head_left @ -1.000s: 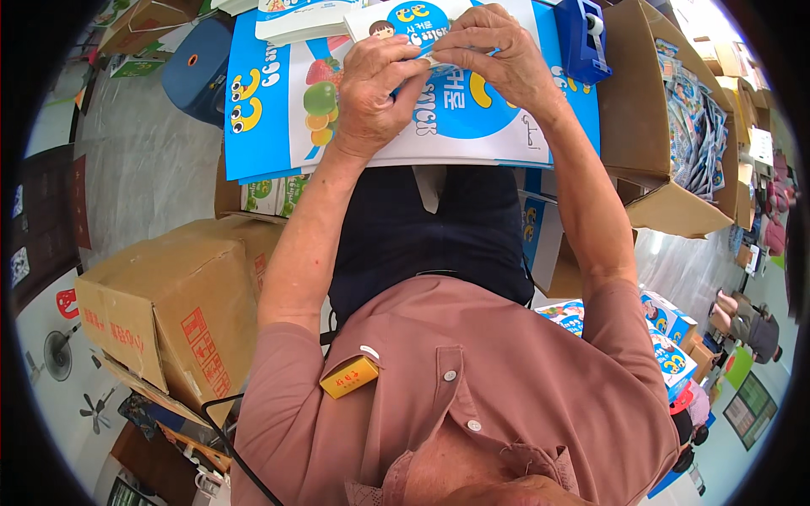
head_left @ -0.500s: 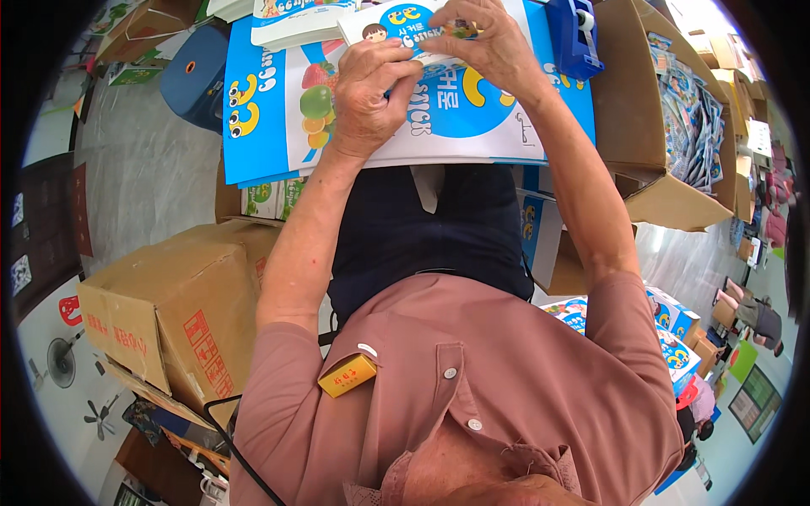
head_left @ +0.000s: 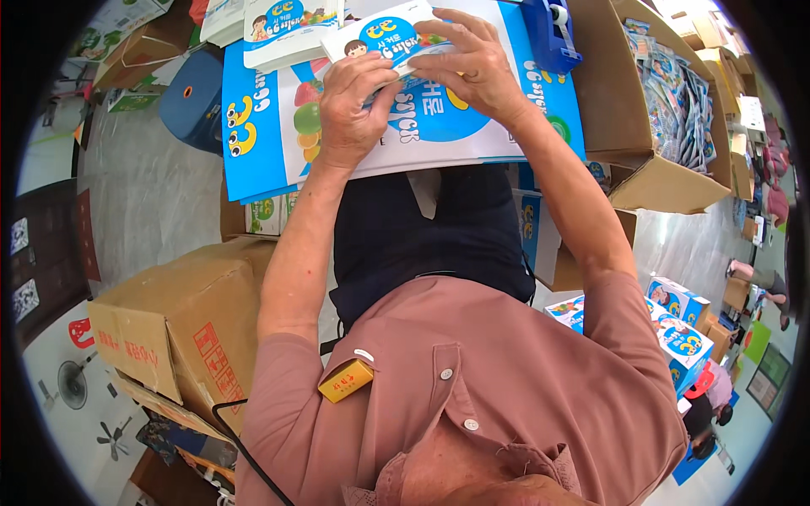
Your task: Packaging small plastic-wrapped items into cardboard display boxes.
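Note:
Between my two hands is a small white-and-blue printed carton, with a cartoon child and a yellow figure on its face. My left hand grips its near left edge, fingers bent and thumb tucked in. Along its right end, the fingers and thumb of my right hand pinch the carton. A stack of matching flat cartons lies just left of it. Underneath are large blue-and-white printed sheets with fruit pictures, forming the work surface. The carton's underside is hidden.
A blue tape dispenser stands at the far right corner. Right of the surface, an open cardboard box holds many small packets. A blue stool and a large brown carton are at left. Printed boxes lie behind my right arm.
The view has shifted slightly. My hands still hold the carton; the right fingers have spread along its right end, and more of its printed face shows.

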Motion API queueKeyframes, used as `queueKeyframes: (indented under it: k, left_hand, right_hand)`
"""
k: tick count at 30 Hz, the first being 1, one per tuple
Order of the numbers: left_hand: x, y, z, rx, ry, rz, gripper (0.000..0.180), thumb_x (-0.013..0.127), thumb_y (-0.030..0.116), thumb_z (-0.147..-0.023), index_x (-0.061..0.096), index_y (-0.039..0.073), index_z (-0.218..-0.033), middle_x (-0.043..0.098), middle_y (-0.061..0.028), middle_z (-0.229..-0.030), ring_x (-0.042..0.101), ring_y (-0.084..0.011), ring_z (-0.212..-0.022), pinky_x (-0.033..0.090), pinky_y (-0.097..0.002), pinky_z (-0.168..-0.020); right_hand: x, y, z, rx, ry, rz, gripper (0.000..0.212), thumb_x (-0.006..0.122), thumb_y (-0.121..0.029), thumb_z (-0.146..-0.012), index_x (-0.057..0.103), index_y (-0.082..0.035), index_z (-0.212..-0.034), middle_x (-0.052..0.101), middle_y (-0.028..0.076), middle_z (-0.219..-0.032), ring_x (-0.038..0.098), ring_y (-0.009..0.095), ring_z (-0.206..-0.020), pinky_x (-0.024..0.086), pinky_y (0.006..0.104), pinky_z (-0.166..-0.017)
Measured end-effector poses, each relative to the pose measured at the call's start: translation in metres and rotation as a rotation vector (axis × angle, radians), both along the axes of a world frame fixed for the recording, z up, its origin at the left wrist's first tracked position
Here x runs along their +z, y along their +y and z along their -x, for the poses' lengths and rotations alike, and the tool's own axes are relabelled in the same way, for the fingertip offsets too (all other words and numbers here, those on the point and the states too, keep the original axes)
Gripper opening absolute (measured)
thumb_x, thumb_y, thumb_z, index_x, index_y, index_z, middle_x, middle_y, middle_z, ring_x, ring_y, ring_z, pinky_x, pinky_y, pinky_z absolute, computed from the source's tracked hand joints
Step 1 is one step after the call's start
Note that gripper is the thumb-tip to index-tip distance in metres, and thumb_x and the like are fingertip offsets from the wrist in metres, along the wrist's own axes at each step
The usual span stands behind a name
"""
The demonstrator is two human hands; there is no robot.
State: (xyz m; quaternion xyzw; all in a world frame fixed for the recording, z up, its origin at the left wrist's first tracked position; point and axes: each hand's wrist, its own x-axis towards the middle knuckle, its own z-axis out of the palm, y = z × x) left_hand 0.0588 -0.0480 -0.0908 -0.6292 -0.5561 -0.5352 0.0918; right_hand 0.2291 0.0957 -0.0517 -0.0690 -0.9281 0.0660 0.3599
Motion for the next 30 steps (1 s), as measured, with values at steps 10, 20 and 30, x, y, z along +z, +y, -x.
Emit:
queueKeyframes:
  k: [10, 20, 30]
  left_hand:
    - [0.029, -0.007, 0.007, 0.161, -0.475, 0.101, 0.052, 0.082, 0.019, -0.086, 0.06, 0.0, -0.13, 0.064, -0.0198, -0.13, 0.062, -0.0295, -0.121, 0.048, -0.0388, -0.104]
    - [0.045, -0.001, -0.025, -0.048, -0.986, 0.252, 0.067, 0.066, 0.02, -0.101, 0.034, 0.0, -0.157, 0.061, -0.0113, -0.13, 0.058, -0.0153, -0.115, 0.05, -0.0288, -0.096]
    - [0.098, -0.045, -0.114, -0.372, -0.933, 0.222, 0.081, 0.077, 0.006, -0.077, 0.039, 0.001, -0.148, 0.056, -0.0155, -0.128, 0.06, -0.0288, -0.116, 0.053, -0.0407, -0.101]
  right_hand:
    - [0.006, -0.008, -0.022, -0.121, 0.104, 0.525, 0.066, 0.082, -0.032, -0.088, 0.057, -0.016, -0.147, 0.052, 0.013, -0.151, 0.043, 0.033, -0.144, 0.05, 0.0485, -0.108]
    - [-0.021, -0.062, -0.005, -0.13, 0.522, 1.422, 0.051, 0.057, -0.031, -0.105, 0.056, 0.001, -0.145, 0.065, 0.013, -0.132, 0.061, 0.018, -0.121, 0.052, 0.0291, -0.098]
    - [0.059, -0.133, -0.144, 0.023, 0.818, 1.782, 0.077, 0.078, -0.02, -0.092, 0.036, -0.001, -0.154, 0.055, 0.011, -0.14, 0.054, 0.02, -0.13, 0.046, 0.0349, -0.107]
